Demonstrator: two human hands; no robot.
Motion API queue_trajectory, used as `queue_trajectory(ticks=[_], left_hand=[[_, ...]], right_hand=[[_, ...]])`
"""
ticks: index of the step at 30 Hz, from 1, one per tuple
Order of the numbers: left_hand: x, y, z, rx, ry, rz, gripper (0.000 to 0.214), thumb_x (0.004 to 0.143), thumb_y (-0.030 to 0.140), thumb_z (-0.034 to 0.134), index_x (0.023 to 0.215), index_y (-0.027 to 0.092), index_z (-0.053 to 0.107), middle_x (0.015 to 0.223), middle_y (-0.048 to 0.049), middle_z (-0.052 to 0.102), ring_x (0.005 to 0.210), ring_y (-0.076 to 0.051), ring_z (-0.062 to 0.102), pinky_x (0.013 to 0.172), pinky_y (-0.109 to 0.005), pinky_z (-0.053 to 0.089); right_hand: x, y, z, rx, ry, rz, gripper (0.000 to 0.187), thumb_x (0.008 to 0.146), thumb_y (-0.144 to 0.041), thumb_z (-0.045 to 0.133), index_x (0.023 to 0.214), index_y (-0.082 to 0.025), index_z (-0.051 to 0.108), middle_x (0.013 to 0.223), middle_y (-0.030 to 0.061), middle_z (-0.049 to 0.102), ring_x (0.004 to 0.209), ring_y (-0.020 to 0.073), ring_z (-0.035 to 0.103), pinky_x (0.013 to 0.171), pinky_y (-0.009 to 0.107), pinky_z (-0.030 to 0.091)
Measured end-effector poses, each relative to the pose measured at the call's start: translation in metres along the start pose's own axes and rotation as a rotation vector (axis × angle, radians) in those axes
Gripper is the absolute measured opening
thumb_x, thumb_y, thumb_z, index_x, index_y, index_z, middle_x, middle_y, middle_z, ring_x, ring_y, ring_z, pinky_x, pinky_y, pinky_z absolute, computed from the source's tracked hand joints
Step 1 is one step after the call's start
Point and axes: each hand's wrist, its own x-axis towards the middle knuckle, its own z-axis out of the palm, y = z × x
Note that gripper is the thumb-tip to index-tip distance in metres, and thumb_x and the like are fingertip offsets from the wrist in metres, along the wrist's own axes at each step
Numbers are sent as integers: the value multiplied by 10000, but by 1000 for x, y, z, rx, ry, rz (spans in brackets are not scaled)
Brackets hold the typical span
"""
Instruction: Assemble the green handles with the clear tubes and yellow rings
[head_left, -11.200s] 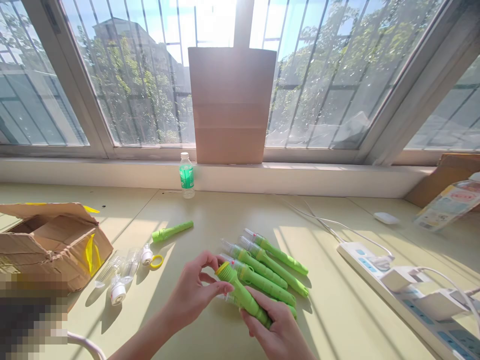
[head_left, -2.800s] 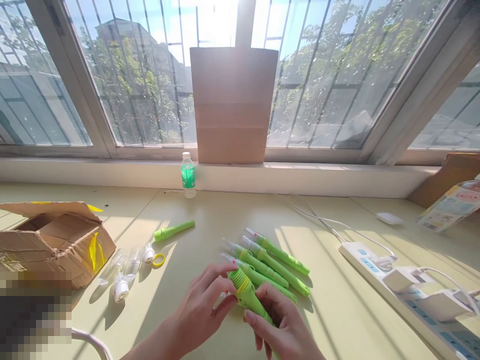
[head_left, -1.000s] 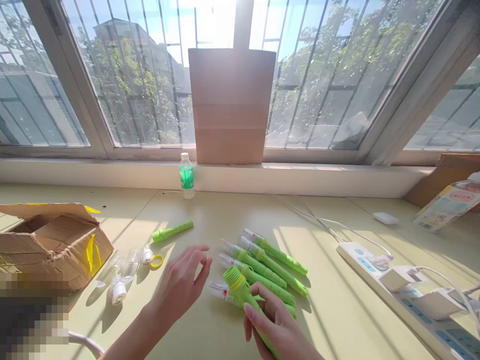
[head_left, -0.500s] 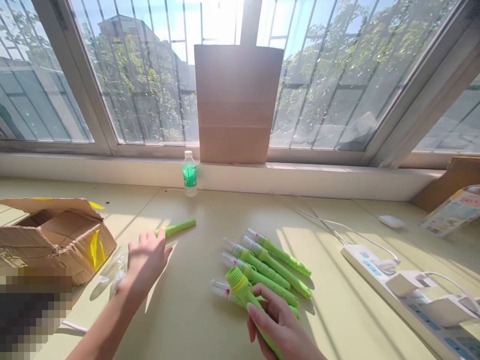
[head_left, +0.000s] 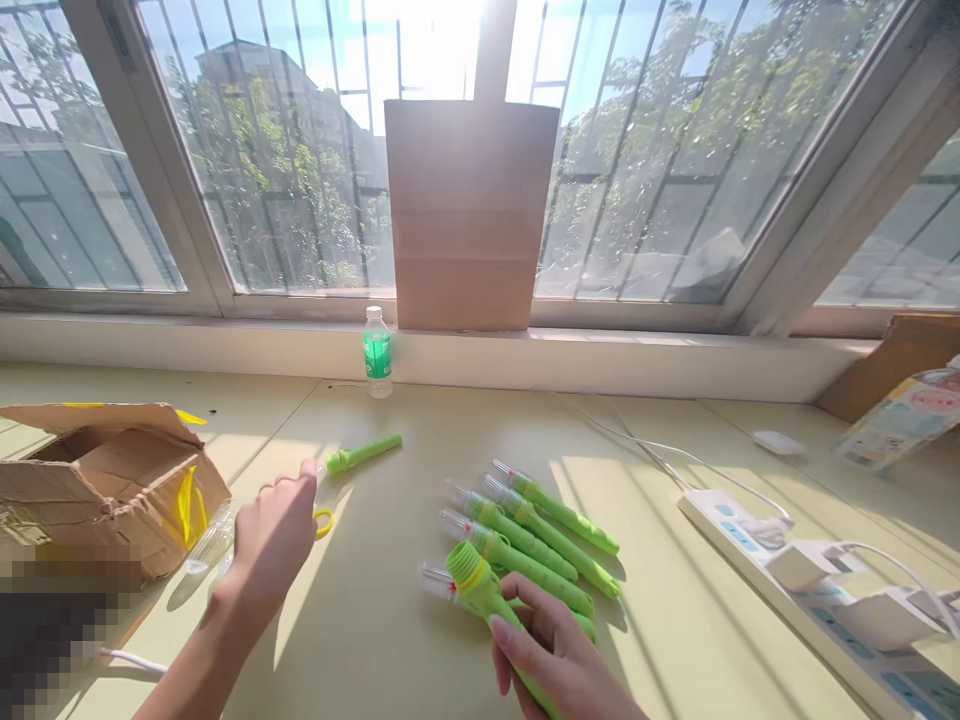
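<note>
My right hand [head_left: 559, 668] is closed round a green plastic handle [head_left: 480, 590] with a ribbed open end and a yellow band, tilted up to the left. Just beyond it several similar green sticks with clear tips [head_left: 536, 528] lie side by side on the pale table [head_left: 390, 640]. My left hand [head_left: 271, 535] reaches left, back upward, with its fingers curled down over small clear parts beside a yellow ring [head_left: 324, 521]. What the fingers hold is hidden. A clear tube [head_left: 206, 545] pokes out to its left. A lone green handle [head_left: 364, 453] lies farther back.
An open cardboard box [head_left: 105, 480] stands at the left. A small water bottle [head_left: 376, 352] and a brown cardboard sheet [head_left: 469, 215] stand at the window sill. At the right lie a white power strip [head_left: 739, 520] with cables, a white adapter [head_left: 802, 562] and a colourful packet [head_left: 896, 420].
My left hand let go of the handle's ribbed end and swung left to the clear parts by the box, where its fingers now curl down. My right hand keeps the green handle.
</note>
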Motion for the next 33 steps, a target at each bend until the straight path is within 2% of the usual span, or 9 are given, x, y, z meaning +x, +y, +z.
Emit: queue_trajectory(ticks=[3, 7, 8, 10, 13, 18, 24, 28, 33], left_hand=[[-4, 8, -2, -46, 263, 22, 368, 912, 134, 393, 1257, 185, 512, 913, -83, 681, 716, -209, 678, 497, -246, 401], [-5, 23, 2, -171, 611, 107, 337, 941, 182, 414, 1264, 170, 506, 945, -90, 662, 828, -228, 676, 532, -255, 449], [-6, 26, 4, -238, 657, 124, 344, 931, 190, 439, 1269, 169, 500, 943, -88, 657, 828, -229, 676, 531, -255, 456], [-8, 32, 6, -428, 667, 162, 421, 899, 195, 487, 1318, 186, 453, 946, -76, 644, 795, -217, 680, 514, -250, 469], [-17, 41, 4, -795, 508, 294, 527, 870, 198, 521, 1377, 259, 389, 962, -36, 639, 769, -177, 683, 568, -254, 537], [-40, 60, -7, -1354, 157, 490, 371, 863, 270, 624, 1205, 278, 482, 861, 16, 709, 825, -156, 708, 834, -314, 581], [-53, 73, -11, -1638, -278, 560, 242, 923, 353, 586, 1120, 252, 488, 889, -14, 745, 872, -172, 723, 799, -285, 573], [-53, 73, -12, -1657, -373, 562, 214, 927, 367, 585, 1088, 245, 513, 911, -24, 741, 896, -175, 709, 806, -280, 565], [-58, 71, -15, -1646, -376, 594, 424, 928, 390, 576, 1294, 280, 393, 992, -39, 740, 952, -186, 697, 885, -325, 552]], right_hand=[[0, 1, 0, 5, 2, -2, 443, 830, -656, 585, 931, -252, 433, 648, -51, 612, 306, 14, 355, 282, 150, 174], [0, 1, -1, -2, 10, 2, 455, 833, -657, 583, 966, -247, 436, 663, -55, 613, 305, 7, 362, 289, 145, 203], [0, 1, -1, -10, 12, 2, 464, 834, -661, 579, 978, -244, 437, 668, -55, 612, 305, 5, 364, 293, 145, 207], [0, 0, -1, -25, 20, 1, 482, 830, -669, 574, 996, -237, 441, 672, -56, 609, 305, 3, 357, 301, 148, 211], [-1, -1, 1, -41, 36, -17, 508, 812, -688, 578, 998, -231, 457, 670, -58, 596, 313, 1, 325, 320, 158, 216], [-1, -2, 6, -93, 102, -74, 509, 806, -687, 583, 994, -218, 525, 706, -37, 578, 381, 30, 354, 370, 188, 280], [0, 4, 5, -176, 141, -187, 425, 859, -624, 561, 965, -212, 577, 696, -18, 566, 451, 67, 388, 432, 227, 302], [0, 9, 2, -159, 121, -183, 441, 882, -636, 519, 966, -205, 564, 707, -11, 587, 424, 54, 388, 409, 214, 275], [-4, 5, 2, -67, 35, -143, 470, 904, -667, 449, 888, -207, 543, 630, -14, 593, 425, 63, 411, 408, 207, 260]])
